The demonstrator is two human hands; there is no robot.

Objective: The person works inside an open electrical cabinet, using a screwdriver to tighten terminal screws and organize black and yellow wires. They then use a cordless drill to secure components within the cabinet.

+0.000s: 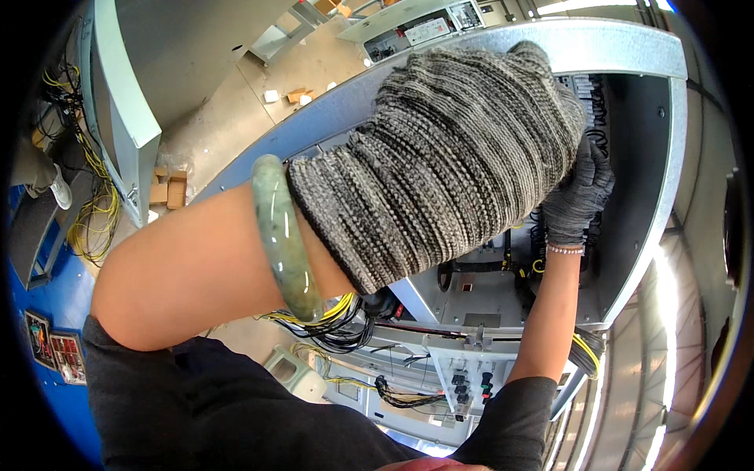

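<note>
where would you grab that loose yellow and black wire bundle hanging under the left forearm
Probably mid-bundle on the wire bundle, where the strands run together below the left hand, coming from below and the open front. The panel rim and forearm block the top; its ends are hidden.

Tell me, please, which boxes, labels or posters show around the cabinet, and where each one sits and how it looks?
Small cardboard boxes: tan, on the floor at left, beside the grey door.
Cardboard scraps: tan and white, on the floor at the top.
Posters: dark, rectangular, on the blue surface at lower left.
Label plate: white rectangle on the upper panel.
</note>
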